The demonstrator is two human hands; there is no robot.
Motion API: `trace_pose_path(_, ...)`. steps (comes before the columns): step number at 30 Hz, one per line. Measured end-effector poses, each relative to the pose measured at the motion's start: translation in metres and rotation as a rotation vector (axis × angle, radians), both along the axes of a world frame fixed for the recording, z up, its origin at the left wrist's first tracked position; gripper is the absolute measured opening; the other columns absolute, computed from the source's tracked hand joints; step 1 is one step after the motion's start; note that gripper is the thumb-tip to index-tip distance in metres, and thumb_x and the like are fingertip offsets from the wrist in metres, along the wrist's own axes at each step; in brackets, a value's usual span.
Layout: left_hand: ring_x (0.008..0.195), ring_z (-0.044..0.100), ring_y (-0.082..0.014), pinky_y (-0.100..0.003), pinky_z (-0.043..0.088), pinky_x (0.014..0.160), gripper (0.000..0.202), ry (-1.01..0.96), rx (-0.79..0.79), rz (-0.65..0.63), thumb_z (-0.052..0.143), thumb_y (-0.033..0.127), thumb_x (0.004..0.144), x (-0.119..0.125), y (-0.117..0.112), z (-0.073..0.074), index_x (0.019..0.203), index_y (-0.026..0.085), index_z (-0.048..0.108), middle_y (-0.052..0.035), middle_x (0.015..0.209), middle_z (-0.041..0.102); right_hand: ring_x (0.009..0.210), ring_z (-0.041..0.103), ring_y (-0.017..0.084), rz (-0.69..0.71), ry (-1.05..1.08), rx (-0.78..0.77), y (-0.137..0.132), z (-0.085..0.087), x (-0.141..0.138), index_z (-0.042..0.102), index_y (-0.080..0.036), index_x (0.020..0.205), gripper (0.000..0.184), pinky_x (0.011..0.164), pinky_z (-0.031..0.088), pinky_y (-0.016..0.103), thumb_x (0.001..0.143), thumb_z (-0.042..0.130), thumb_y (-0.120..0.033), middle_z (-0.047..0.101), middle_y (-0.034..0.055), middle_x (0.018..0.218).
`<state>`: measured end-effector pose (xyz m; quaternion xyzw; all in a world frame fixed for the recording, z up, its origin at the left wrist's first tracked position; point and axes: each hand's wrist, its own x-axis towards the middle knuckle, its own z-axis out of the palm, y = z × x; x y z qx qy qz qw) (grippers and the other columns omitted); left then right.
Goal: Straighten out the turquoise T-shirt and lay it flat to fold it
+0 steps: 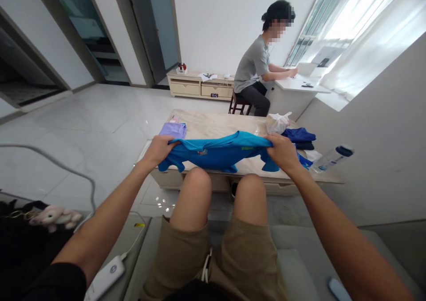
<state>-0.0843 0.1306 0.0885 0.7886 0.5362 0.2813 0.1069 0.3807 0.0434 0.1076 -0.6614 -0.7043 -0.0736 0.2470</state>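
A blue T-shirt (216, 152) is stretched sideways between my two hands, above the near edge of the low table (213, 121). My left hand (162, 149) is closed on the shirt's left end, and my right hand (283, 151) grips the right end. Small printed marks show on the fabric, and its sleeves hang down on both sides. Just behind my left hand lies a folded purple cloth (172, 130). Dark blue folded clothing (299, 137) rests on the table beyond my right hand.
A clear bottle (333, 158) with a dark lid and a white plastic bag (278, 122) stand at the table's right. Behind it, a person (254, 63) sits on a stool at a white desk (301, 84). A power strip (106, 278) lies on the sofa, left of my legs.
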Motion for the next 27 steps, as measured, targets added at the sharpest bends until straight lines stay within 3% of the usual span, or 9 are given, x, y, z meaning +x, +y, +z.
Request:
trace_pose_path(3,0.109,0.075,-0.028,-0.034,0.056,0.098,0.032,-0.088,0.312,0.128,0.057,0.038,0.098,-0.006,-0.021,0.036,0.111,0.023,0.083,-0.0094,0.116,0.084,0.09,0.07,0.029,-0.041,0.152,0.315,-0.025,0.02,-0.002,0.081,-0.019,0.097,0.024,0.082,0.052,0.034,0.096,0.058,-0.025,0.076,0.0102,0.093)
trace_pose_path(6,0.102,0.077,-0.0276,-0.033,0.057,0.093,0.029,-0.003,0.181,0.05,0.061,0.036,0.094,-0.009,-0.036,0.045,0.102,0.022,0.084,-0.0082,0.106,0.085,0.077,0.068,0.026,-0.006,0.155,0.151,-0.044,0.015,-0.003,0.077,-0.019,0.078,0.019,0.073,0.048,0.032,0.091,0.066,-0.028,0.074,0.0085,0.078)
trace_pose_path(8,0.097,0.077,-0.0276,-0.032,0.057,0.091,0.028,0.032,0.077,0.069,0.058,0.031,0.091,-0.012,-0.043,0.046,0.097,0.022,0.084,-0.0072,0.101,0.086,0.079,0.069,0.026,0.009,0.123,-0.021,-0.052,0.011,0.003,0.082,-0.021,0.084,0.015,0.071,0.048,0.03,0.084,0.067,-0.022,0.077,0.0072,0.081)
trace_pose_path(10,0.099,0.077,-0.0271,-0.032,0.056,0.092,0.032,0.014,0.101,0.162,0.054,0.027,0.089,-0.017,-0.05,0.054,0.1,0.021,0.084,-0.0073,0.102,0.086,0.085,0.072,0.025,0.017,0.116,-0.05,-0.061,0.014,0.012,0.085,-0.023,0.095,0.025,0.073,0.049,0.029,0.081,0.064,-0.02,0.08,0.0064,0.089)
trace_pose_path(15,0.09,0.069,-0.0203,-0.033,0.052,0.086,0.03,-0.192,0.386,0.291,0.052,0.038,0.102,-0.027,-0.078,0.087,0.107,0.02,0.076,-0.0032,0.1,0.079,0.081,0.067,0.022,0.014,0.209,0.316,-0.084,0.046,0.022,0.077,-0.021,0.083,0.021,0.076,0.05,0.03,0.093,0.061,-0.029,0.073,0.0056,0.082)
trace_pose_path(17,0.083,0.064,-0.019,-0.033,0.05,0.079,0.034,-0.309,0.347,0.266,0.049,0.047,0.106,-0.023,-0.082,0.086,0.094,0.022,0.07,-0.001,0.089,0.072,0.07,0.059,0.02,-0.083,0.272,0.395,-0.087,0.048,0.017,0.064,-0.021,0.068,0.034,0.071,0.048,0.031,0.097,0.063,-0.039,0.061,0.0023,0.066)
trace_pose_path(20,0.076,0.057,-0.0182,-0.032,0.046,0.073,0.038,-0.368,0.173,0.22,0.053,0.047,0.105,-0.014,-0.074,0.074,0.076,0.023,0.058,0.001,0.073,0.059,0.063,0.052,0.019,-0.147,0.312,0.275,-0.081,0.04,0.005,0.052,-0.023,0.058,0.045,0.067,0.046,0.032,0.095,0.066,-0.044,0.049,-0.0005,0.054)
trace_pose_path(23,0.074,0.05,-0.0146,-0.028,0.041,0.072,0.03,-0.38,0.177,0.276,0.06,0.035,0.104,-0.016,-0.063,0.071,0.077,0.02,0.059,0.0035,0.069,0.052,0.072,0.063,0.022,-0.065,0.37,0.235,-0.078,0.041,0.001,0.071,-0.02,0.072,0.024,0.075,0.052,0.034,0.09,0.065,-0.034,0.068,0.0033,0.069)
trace_pose_path(27,0.082,0.049,-0.0103,-0.023,0.038,0.079,0.028,-0.318,0.46,0.313,0.057,0.032,0.11,-0.03,-0.073,0.087,0.093,0.011,0.064,0.0037,0.081,0.052,0.083,0.071,0.022,-0.008,0.439,0.565,-0.085,0.062,0.009,0.083,-0.015,0.105,0.03,0.079,0.054,0.035,0.093,0.062,-0.032,0.078,0.0075,0.091)
